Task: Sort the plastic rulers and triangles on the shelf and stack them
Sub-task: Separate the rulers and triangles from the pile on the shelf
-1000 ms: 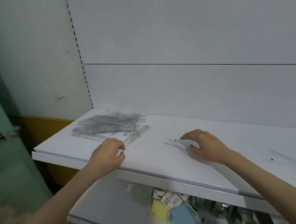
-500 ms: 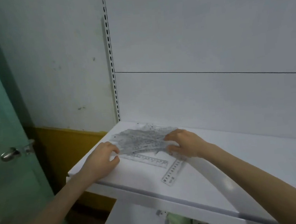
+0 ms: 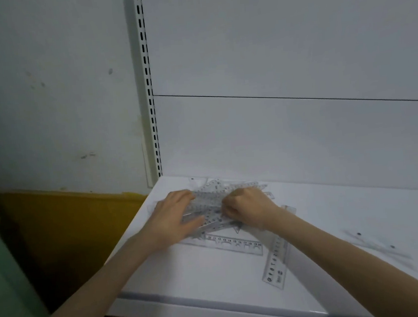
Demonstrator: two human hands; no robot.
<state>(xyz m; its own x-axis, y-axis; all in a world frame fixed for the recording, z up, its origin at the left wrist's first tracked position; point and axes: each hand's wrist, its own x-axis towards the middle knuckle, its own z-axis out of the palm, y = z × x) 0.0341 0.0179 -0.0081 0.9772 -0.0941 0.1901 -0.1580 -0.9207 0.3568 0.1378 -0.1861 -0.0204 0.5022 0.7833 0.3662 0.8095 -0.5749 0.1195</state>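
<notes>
Clear plastic, printed with black scales, is lying in a tangled heap of rulers and triangles (image 3: 214,201) at the centre of the frame, near the back left corner of the flat white shelf (image 3: 209,276). The left hand (image 3: 175,217) is resting across the heap's left side, fingers fairly straight and pressing it down. The right hand (image 3: 248,208) is digging in from the right, its fingers curled and seemingly gripping some pieces, though which ones cannot be told. Two pieces are lying loose just below the heap: a long transparent ruler (image 3: 236,245) running toward the lower right, and a second transparent ruler (image 3: 277,264) angling down beneath the right forearm. The sorting is probably only beginning. It would go best with one hand steadying the slippery heap while the other is drawing out a single shape at a time. Matching edges should be squared before stacking. Faint grey scuffs (image 3: 380,249) are marking the shelf at the right.
</notes>
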